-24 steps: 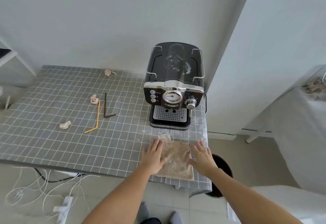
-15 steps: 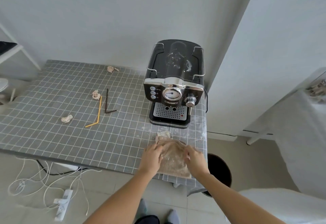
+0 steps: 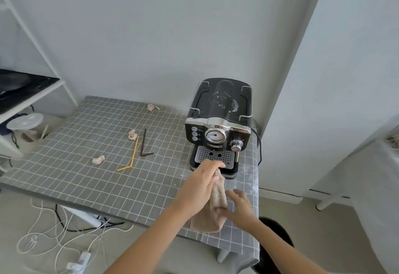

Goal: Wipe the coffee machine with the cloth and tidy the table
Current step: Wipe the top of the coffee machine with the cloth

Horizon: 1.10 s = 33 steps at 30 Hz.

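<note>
- Left hand: raised above the counter, fingers curled round the upper end of the cloth, gripping it just in front of the coffee machine's drip tray.
- Right hand: fingers spread and loosely extended; thumb and fingertips touch the lower part of the cloth. No closed grip can be seen.
- Cloth: beige, bunched into a long drape from the left hand down to the counter's near edge, where its lower end rests.
- Coffee machine: black with chrome trim, upright at the counter's far right corner; white smears show on its top.
- Counter: covered in grey checked fabric; pale dusty marks lie around the machine's base.
- Yellow straw and dark straw: both bent, lying side by side mid-counter, apart from each other.
- Three crumpled paper scraps: one just beside the yellow straw's far end, one left of the straws, one near the far edge.
- Dark bin: on the floor at the counter's near right corner.
</note>
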Each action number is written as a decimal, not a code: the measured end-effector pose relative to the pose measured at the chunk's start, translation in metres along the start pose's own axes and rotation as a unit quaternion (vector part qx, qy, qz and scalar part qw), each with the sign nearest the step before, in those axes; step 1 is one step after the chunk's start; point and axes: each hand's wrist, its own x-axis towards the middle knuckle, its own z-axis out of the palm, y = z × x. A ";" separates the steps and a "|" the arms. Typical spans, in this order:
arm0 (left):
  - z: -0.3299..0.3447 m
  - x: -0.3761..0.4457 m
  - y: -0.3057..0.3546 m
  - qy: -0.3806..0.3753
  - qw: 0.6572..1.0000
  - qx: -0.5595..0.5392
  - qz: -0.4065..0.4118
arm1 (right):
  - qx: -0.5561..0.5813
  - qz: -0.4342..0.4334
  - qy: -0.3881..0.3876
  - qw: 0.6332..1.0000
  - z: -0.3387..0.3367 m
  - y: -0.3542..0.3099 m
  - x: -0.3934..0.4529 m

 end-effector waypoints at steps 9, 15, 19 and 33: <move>-0.085 0.049 -0.036 0.168 0.985 -0.005 -0.047 | 0.226 -0.066 0.033 0.971 -0.093 -0.092 -0.027; -0.094 0.085 -0.049 0.137 0.987 -0.051 -0.067 | 0.278 -0.110 0.174 0.938 -0.168 -0.189 -0.036; -0.089 0.106 -0.065 0.099 0.994 0.023 -0.048 | 0.221 -0.111 0.337 0.909 -0.220 -0.253 -0.025; -0.035 0.097 -0.090 0.005 0.981 0.130 -0.144 | -0.294 0.014 0.131 0.947 -0.180 -0.258 0.147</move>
